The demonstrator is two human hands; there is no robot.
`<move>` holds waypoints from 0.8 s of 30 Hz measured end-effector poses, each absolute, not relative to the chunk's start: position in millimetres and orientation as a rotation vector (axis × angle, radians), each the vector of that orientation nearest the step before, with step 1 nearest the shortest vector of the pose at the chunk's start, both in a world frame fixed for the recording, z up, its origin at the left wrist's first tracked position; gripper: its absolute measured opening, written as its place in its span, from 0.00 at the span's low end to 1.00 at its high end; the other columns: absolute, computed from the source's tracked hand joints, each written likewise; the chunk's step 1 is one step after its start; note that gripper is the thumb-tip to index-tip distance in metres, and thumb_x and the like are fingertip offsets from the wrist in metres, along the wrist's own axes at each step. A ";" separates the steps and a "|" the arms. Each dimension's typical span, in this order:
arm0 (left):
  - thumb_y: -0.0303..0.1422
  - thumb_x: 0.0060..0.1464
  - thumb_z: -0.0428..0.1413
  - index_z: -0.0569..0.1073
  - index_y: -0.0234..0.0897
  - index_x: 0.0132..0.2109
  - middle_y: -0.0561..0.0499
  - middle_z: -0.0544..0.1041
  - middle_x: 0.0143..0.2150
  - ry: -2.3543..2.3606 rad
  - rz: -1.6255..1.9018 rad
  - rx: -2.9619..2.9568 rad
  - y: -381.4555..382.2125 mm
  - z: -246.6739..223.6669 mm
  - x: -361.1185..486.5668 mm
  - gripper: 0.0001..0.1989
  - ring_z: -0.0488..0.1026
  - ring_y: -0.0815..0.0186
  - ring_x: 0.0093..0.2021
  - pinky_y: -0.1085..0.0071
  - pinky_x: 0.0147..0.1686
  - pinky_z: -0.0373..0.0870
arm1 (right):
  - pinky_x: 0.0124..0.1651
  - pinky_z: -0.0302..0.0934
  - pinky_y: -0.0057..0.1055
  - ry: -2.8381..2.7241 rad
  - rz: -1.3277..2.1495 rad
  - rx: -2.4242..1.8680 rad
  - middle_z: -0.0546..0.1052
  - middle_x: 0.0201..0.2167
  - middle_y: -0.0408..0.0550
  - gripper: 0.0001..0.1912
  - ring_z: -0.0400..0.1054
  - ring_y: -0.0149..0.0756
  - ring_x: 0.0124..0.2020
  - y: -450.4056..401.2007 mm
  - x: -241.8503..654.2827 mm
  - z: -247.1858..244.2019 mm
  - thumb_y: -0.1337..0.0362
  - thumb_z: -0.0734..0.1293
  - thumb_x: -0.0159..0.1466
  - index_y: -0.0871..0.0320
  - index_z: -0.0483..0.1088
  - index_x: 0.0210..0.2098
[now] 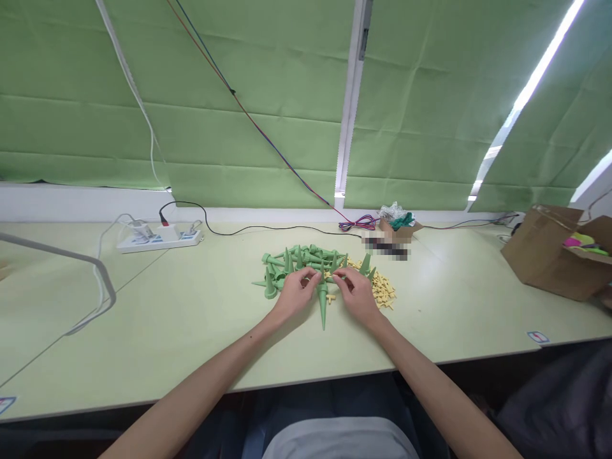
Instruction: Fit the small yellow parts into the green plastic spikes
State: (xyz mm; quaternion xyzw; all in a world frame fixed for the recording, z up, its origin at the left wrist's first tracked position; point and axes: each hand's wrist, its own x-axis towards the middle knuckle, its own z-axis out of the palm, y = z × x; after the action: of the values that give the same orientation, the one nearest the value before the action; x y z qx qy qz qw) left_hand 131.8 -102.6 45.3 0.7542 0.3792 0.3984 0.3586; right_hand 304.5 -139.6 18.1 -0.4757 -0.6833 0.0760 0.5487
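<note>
My left hand (pixel 297 290) is closed, its thumb and fingertips pinched against the side of a green plastic spike (pixel 322 270) in front of me. Opposite it, my right hand (pixel 357 293) is also closed in a pinch; whatever is between its fingertips is too small to make out. Below the fingertips another green spike (pixel 324 311) lies with its point toward me. Beside that one rests a small yellow T-shaped piece (pixel 331 298). Behind and left of my hands is a heap of green spikes (pixel 270 284). Small yellow pieces (pixel 384 291) are piled at the right, partly covered by my right hand.
A white power strip (pixel 186 240) with plugs and cables lies at the back left. Behind the heap are coiled wires (pixel 363 222) and a small open carton (pixel 400 231). A larger cardboard box (pixel 549 258) stands at right. A grey bent bar (pixel 108 280) rises at left.
</note>
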 end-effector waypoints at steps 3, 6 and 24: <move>0.43 0.60 0.49 0.72 0.36 0.33 0.52 0.74 0.27 0.990 1.025 2.004 -101.4 43.4 131.9 0.16 0.66 0.69 0.23 0.73 0.25 0.61 | 0.37 0.62 0.32 -1.625 0.186 -1.128 0.75 0.34 0.48 0.09 0.68 0.37 0.34 -140.4 303.8 19.6 0.63 0.61 0.68 0.57 0.71 0.37; 0.41 0.60 0.49 0.73 0.36 0.35 0.52 0.74 0.29 1.015 0.989 2.120 -100.4 40.7 132.2 0.14 0.66 0.69 0.24 0.72 0.26 0.60 | 0.37 0.61 0.32 -1.621 0.203 -1.134 0.75 0.34 0.48 0.09 0.68 0.37 0.33 -141.7 303.1 21.1 0.62 0.60 0.68 0.57 0.71 0.36; 0.39 0.58 0.51 0.74 0.37 0.44 0.50 0.75 0.29 1.048 0.805 2.361 -99.8 33.3 129.3 0.13 0.70 0.61 0.29 0.69 0.30 0.60 | 0.34 0.58 0.30 -1.634 0.188 -1.208 0.72 0.26 0.45 0.15 0.66 0.35 0.28 -140.9 303.7 20.8 0.60 0.56 0.70 0.57 0.70 0.32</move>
State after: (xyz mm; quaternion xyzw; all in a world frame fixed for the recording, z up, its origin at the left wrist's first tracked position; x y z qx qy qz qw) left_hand 129.3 -99.8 33.3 0.8520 0.3781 0.2903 0.2162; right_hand 303.7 -140.9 20.8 -0.5044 -0.6824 0.0783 0.5232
